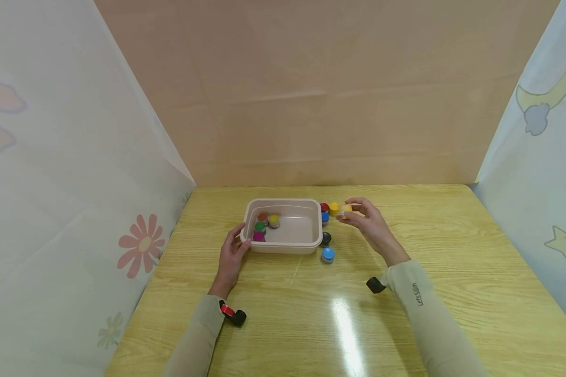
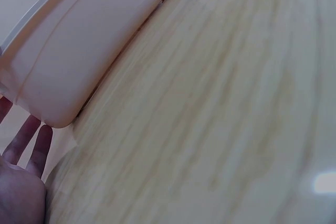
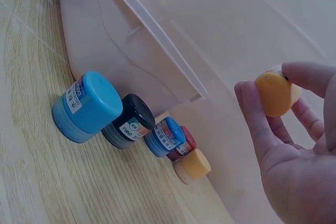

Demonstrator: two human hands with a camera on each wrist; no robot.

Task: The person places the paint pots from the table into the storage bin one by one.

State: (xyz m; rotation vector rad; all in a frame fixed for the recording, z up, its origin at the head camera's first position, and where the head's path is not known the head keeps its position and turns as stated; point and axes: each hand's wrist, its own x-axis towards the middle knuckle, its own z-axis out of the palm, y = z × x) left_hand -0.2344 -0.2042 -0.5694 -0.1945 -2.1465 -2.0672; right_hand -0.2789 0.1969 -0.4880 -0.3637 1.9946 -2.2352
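Note:
My right hand (image 1: 370, 225) pinches a small paint jar with an orange-yellow lid (image 3: 274, 94) between thumb and fingers, raised above the table right of a pale pink plastic basin (image 1: 285, 248). At the basin's near left corner, my left hand (image 1: 231, 258) holds it, thumb at the rim and fingers along the outside wall. Inside the basin's left part sit paint jars with orange (image 1: 262, 218), yellow (image 1: 274, 220), green (image 1: 260, 226) and magenta (image 1: 258, 237) lids. The left wrist view shows only part of the left hand (image 2: 21, 182).
Along the basin's right side stand a light blue jar (image 3: 86, 108), a black jar (image 3: 130, 121), a blue jar (image 3: 165, 137), a red jar (image 3: 184, 142) and another orange-yellow jar (image 3: 192, 166). The wooden table (image 1: 283, 324) meets a paper-covered wall (image 1: 330, 104) behind.

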